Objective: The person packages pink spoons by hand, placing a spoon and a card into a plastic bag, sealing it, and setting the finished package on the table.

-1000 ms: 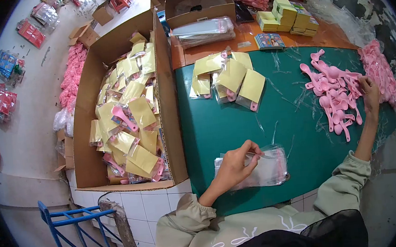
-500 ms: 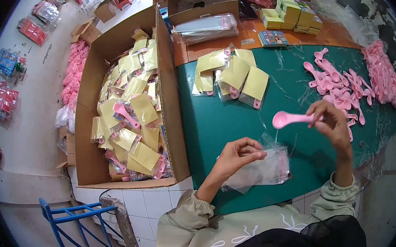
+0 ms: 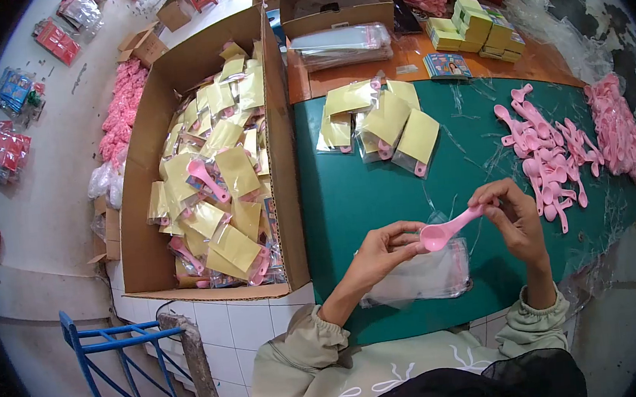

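A pink plastic scoop spoon (image 3: 448, 230) is pinched by its handle in my right hand (image 3: 515, 219), its bowl pointing left. My left hand (image 3: 384, 259) is closed, thumb and fingertips together at the spoon's bowl; clear film shows near them, but what they grip is hard to make out. Below the hands, a stack of clear plastic bags (image 3: 423, 278) lies on the green table (image 3: 335, 220). To the right is a loose pile of pink spoons (image 3: 549, 155). Farther back lie several packed bags with yellow cards (image 3: 387, 120).
Left of the table stands a large cardboard box (image 3: 285, 163) full of packed spoons and cards. Along the back are a bundle of clear bags (image 3: 342, 45), stacks of yellow cards (image 3: 473, 26) and a smaller box (image 3: 336, 17). A wrapped spoon bundle (image 3: 616, 127) sits at right.
My right hand has moved left and slightly down, bringing the spoon's bowl to my left fingertips. The spoon now tilts, bowl lower than handle. The view has shifted slightly.
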Available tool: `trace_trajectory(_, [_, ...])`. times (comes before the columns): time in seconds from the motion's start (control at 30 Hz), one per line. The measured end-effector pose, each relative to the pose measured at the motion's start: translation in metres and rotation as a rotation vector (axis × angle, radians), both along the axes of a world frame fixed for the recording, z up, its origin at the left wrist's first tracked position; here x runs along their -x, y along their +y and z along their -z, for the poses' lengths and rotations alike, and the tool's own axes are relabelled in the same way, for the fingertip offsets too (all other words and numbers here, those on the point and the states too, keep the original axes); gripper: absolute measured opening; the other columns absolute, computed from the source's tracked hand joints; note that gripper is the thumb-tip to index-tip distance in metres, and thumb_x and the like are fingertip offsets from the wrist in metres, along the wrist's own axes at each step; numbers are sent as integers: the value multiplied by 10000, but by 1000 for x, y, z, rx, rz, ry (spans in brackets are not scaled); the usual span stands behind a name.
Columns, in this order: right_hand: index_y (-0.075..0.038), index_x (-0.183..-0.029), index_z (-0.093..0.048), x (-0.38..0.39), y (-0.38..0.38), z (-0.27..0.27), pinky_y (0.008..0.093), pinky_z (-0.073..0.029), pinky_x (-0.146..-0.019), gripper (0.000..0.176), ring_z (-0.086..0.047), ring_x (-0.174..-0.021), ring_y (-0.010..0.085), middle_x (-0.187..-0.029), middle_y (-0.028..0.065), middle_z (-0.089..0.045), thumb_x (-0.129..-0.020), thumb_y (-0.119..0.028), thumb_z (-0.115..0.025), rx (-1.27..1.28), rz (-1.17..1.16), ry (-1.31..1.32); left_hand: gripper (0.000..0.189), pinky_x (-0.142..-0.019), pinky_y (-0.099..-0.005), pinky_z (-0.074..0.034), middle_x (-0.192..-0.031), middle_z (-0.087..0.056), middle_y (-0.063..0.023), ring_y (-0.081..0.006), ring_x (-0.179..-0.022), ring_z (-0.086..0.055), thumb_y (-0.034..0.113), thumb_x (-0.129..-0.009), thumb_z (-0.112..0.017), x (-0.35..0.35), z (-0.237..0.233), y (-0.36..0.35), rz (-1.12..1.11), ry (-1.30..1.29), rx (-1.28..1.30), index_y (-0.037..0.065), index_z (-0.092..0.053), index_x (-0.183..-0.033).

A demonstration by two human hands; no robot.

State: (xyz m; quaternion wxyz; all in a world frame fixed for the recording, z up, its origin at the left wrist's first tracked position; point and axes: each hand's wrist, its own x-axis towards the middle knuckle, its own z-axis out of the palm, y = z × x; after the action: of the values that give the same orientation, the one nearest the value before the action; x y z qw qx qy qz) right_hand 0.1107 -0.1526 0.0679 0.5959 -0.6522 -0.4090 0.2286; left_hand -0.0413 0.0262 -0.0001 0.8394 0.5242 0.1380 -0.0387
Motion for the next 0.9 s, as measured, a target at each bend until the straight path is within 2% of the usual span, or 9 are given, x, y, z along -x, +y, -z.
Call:
trace_trajectory(0.1, [21, -1020, -534, 4, 5, -7, 228, -450, -740, 186, -556, -831, 113, -967, 96, -601, -841, 63, -511, 129, -37, 0, 401, -813, -248, -480, -1013, -647, -101, -122, -949, -601, 122, -863, -619, -2, -1, -4, 1, -74, -44, -43, -502, -1210])
trace_trajectory(0.3, [12, -1061, -539, 7, 17, -14, 260, -515, -735, 273, -598, -804, 130, -933, 99, -601, -799, 41, -610, 71, -12, -242, 340, -803, -258, -487, -1019, -632, -84, -120, -908, -600, 218, -917, -548, -2, 7, 0, 190, 23, -150, -7, -566, -1171])
trace_trajectory(0.4, [17, -1023, -562, 15, 28, -18, 260, -545, -693, 304, -618, -782, 140, -915, 103, -597, -744, 39, -679, 15, 85, -249, 312, -820, -262, -474, -1061, -614, -71, -111, -931, -579, 219, -938, -509, -3, -6, -1, 93, -106, -62, -5, -582, -1141])
trace_trajectory(0.53, [21, -938, -593, 9, 34, -20, 259, -560, -653, 265, -631, -779, 149, -916, 107, -597, -704, 36, -717, -81, 123, -453, 292, -814, -267, -474, -1022, -627, -71, -125, -942, -582, 217, -949, -484, -11, -28, -3, -144, -140, -40, -19, -592, -1083])
trace_trajectory(0.6, [14, -910, -604, 7, 38, -23, 255, -560, -641, 249, -631, -771, 152, -920, 114, -597, -693, 46, -722, -134, 147, -490, 284, -806, -261, -473, -1005, -633, -71, -126, -925, -588, 212, -952, -476, -13, -23, 5, -56, -172, -100, -18, -594, -1070])
trace_trajectory(0.73, [-15, -909, -618, 5, 43, -30, 314, -535, -683, 193, -623, -819, 221, -956, 122, -598, -766, -116, -699, -103, 24, -496, 267, -683, -206, -458, -845, -618, -27, -67, -738, -554, 174, -963, -452, -15, -36, 5, -68, -256, -104, -24, -594, -1073])
trace_trajectory(0.83, [-36, -868, -643, -4, 54, -36, 367, -481, -795, 287, -579, -945, 271, -1030, 135, -580, -844, -321, -612, -66, -189, -487, 300, -748, -237, -478, -921, -651, -81, -128, -839, -611, 200, -964, -444, -14, -42, 10, -144, -175, -300, -46, -588, -1056])
trace_trajectory(0.87, [-40, -851, -651, -9, 60, -36, 375, -455, -833, 348, -557, -988, 281, -1056, 137, -570, -860, -379, -571, -81, -269, -450, 316, -733, -244, -490, -930, -650, -107, -149, -854, -620, 208, -968, -436, -14, -47, 11, -144, -76, -296, -60, -583, -1050])
trace_trajectory(0.9, [-45, -833, -659, -15, 68, -34, 383, -429, -871, 416, -534, -1032, 290, -1083, 140, -561, -875, -438, -530, -96, -348, -414, 321, -728, -247, -495, -934, -650, -114, -157, -860, -624, 214, -969, -435, -15, -45, 11, -205, -139, -230, -60, -581, -1052])
